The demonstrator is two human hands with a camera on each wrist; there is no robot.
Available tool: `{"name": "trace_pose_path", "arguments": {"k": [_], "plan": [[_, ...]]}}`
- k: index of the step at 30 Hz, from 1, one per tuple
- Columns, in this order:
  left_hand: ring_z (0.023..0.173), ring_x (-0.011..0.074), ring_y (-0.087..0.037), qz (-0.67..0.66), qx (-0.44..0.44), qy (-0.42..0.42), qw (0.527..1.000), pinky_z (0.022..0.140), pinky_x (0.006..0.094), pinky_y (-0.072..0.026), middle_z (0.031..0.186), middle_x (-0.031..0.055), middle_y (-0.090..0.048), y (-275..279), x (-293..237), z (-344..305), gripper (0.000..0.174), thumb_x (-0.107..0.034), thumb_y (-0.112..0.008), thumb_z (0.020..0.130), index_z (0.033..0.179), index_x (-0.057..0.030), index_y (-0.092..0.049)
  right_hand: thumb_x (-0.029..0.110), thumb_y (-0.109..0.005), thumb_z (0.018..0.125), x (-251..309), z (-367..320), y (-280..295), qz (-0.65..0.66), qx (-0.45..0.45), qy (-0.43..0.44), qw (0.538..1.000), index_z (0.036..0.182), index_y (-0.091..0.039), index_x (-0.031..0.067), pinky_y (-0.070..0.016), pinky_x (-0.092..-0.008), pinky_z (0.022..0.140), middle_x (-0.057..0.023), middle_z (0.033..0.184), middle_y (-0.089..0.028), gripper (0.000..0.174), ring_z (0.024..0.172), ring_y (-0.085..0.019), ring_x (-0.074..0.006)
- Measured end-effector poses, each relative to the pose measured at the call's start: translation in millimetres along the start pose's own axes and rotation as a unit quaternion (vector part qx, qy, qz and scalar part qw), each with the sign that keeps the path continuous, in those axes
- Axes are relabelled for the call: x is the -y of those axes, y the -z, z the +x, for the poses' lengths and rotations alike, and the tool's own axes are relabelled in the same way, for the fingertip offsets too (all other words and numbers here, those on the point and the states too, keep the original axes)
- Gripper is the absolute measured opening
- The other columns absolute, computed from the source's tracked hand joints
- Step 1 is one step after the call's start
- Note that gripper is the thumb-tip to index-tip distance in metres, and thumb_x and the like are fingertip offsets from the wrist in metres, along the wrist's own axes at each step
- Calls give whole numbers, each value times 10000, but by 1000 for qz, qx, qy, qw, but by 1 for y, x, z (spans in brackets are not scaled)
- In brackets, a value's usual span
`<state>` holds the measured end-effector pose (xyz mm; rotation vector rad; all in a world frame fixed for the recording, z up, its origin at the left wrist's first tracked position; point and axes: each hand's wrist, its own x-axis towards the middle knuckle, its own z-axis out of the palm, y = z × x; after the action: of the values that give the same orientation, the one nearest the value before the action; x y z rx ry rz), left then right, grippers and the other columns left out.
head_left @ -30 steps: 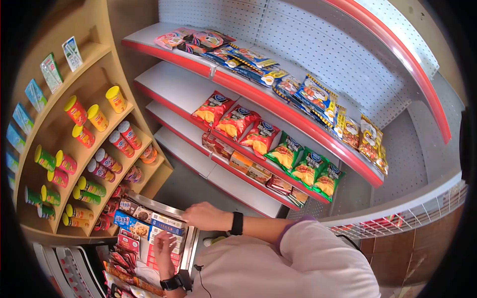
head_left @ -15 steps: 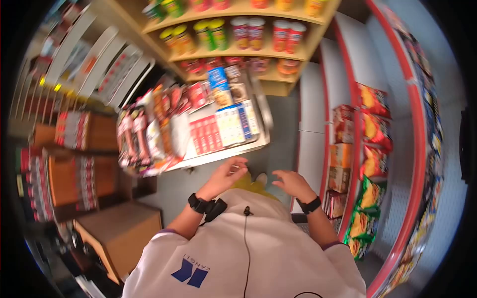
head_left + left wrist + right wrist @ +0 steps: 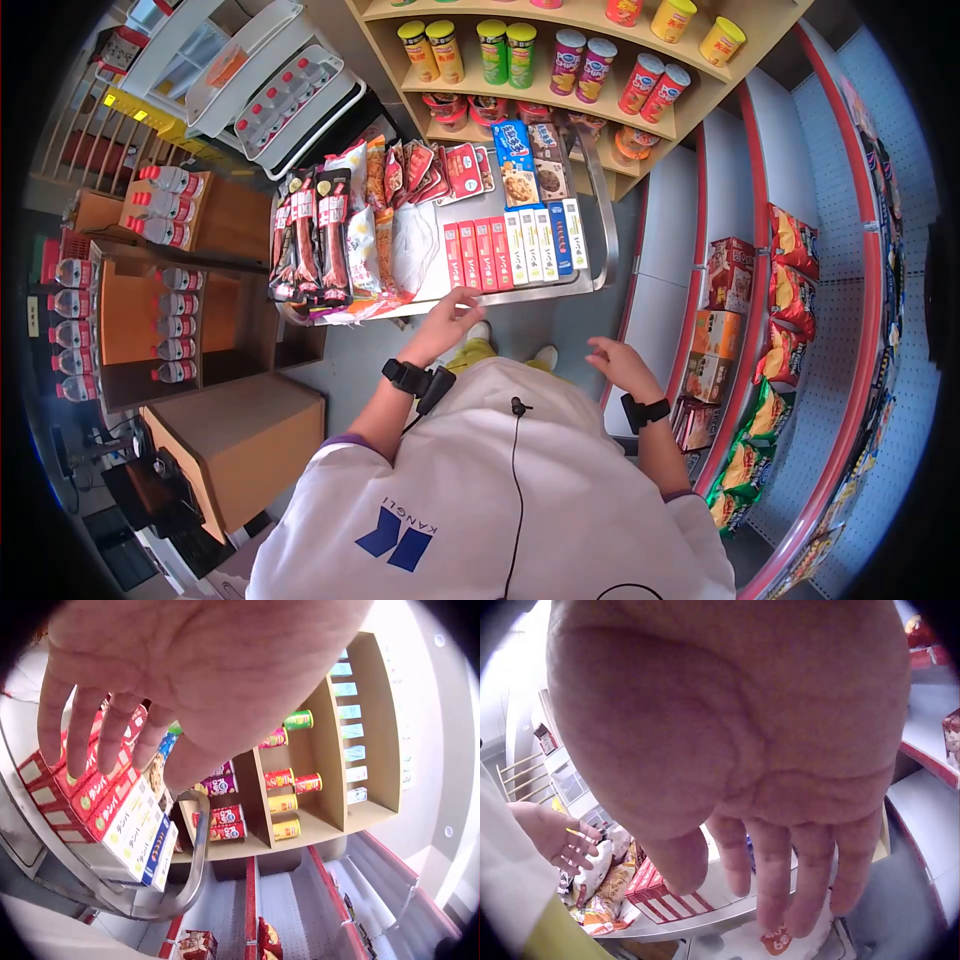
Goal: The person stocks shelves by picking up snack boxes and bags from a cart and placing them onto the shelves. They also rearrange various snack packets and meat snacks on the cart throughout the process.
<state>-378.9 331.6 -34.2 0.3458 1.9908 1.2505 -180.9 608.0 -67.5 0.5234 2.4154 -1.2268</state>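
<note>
My left hand (image 3: 445,328) hovers by the near edge of a metal cart (image 3: 560,290), fingers loosely bent and holding nothing. In the left wrist view, its spread fingers overlap the red boxes (image 3: 94,795). On the cart stand a row of red boxes (image 3: 478,256), white boxes (image 3: 527,246) and a blue box (image 3: 561,240). Behind them lie a blue cookie box (image 3: 515,165) and a brown cookie box (image 3: 548,163). Held low to the right of the cart, my right hand (image 3: 625,368) has relaxed fingers and nothing in it; its palm (image 3: 727,735) fills much of the right wrist view.
Dark sausage packs (image 3: 308,240) and red packets (image 3: 460,172) lie on the cart's left. A wooden shelf (image 3: 590,120) with chip cans stands behind. Red-edged shelves (image 3: 755,300) with chip bags (image 3: 792,240) line the right. Bottled water (image 3: 75,330) and a wooden cabinet (image 3: 245,440) are left.
The view has swung from the red-edged shelves to the cart and the person's front. Both hands, earlier over the cart's boxes, have drawn back and apart, and stay empty.
</note>
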Motion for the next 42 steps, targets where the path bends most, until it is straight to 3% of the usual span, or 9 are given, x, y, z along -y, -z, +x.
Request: {"name": "trace_pose_path", "arguments": {"k": [7,13,16,26,28,35,40,41,42], "plan": [[906,197,-588,32,-47,46,997,782,308,-481,1114,122,-557,69,42,15,490,-247,-649,848,1258,-61,-455,210,-634,833,51,51,-29,44,-28,2,999,1131,-575,44,-499,-370,749,-152,952,-660,346,850,-639,-304],[975,208,-557,-26,14,101,994,843,330,-456,1191,152,-514,96,76,52,689,-276,-667,825,1370,-67,-301,182,-630,849,54,78,-30,111,-192,-25,975,1167,-556,61,-499,-333,767,-120,979,-653,348,847,-633,-238],[984,199,-539,-23,24,108,994,809,334,-474,1217,118,-473,94,81,70,695,-296,-676,822,1377,-104,-303,179,-630,850,57,72,-29,142,-215,-41,965,1178,-552,65,-498,-322,762,-106,970,-653,356,828,-630,-220],[922,225,-592,7,-2,83,996,792,339,-481,1185,172,-528,82,89,82,712,-296,-669,814,1368,-47,-297,170,-613,869,37,68,-40,262,-157,-106,946,1174,-555,61,-497,-289,735,-93,994,-633,329,831,-617,-165],[891,222,-600,23,-14,85,996,772,344,-486,1150,169,-548,78,90,81,698,-302,-669,813,1355,-37,-318,178,-590,894,36,69,-37,261,-135,-111,949,1189,-529,75,-484,-274,741,-53,978,-608,319,854,-589,-135],[912,207,-576,0,-39,54,998,703,318,-497,1123,131,-518,72,91,78,651,-253,-667,826,1347,-59,-330,200,-616,868,22,77,-43,148,-158,-37,976,1121,-592,56,-490,-285,769,-69,951,-639,293,885,-600,-136],[966,196,-541,-26,-64,-6,998,826,309,-452,1147,128,-513,69,84,91,531,-138,-619,857,1320,-76,-365,237,-595,875,23,75,-43,140,-132,-23,981,1112,-582,34,-489,-328,784,-119,939,-658,313,883,-626,-210],[972,194,-537,-43,-64,-2,997,815,302,-447,1146,128,-515,68,73,91,531,-148,-623,859,1319,-77,-368,268,-610,839,24,71,-45,153,-170,-19,973,992,-613,37,-495,-375,738,-137,920,-657,278,852,-632,-283],[966,185,-528,-32,-63,-8,998,800,291,-439,1151,118,-514,69,79,102,523,-155,-624,862,1316,-80,-376,272,-613,832,19,73,-49,140,-177,-15,974,982,-618,33,-489,-386,749,-143,923,-655,282,857,-627,-299]]}}
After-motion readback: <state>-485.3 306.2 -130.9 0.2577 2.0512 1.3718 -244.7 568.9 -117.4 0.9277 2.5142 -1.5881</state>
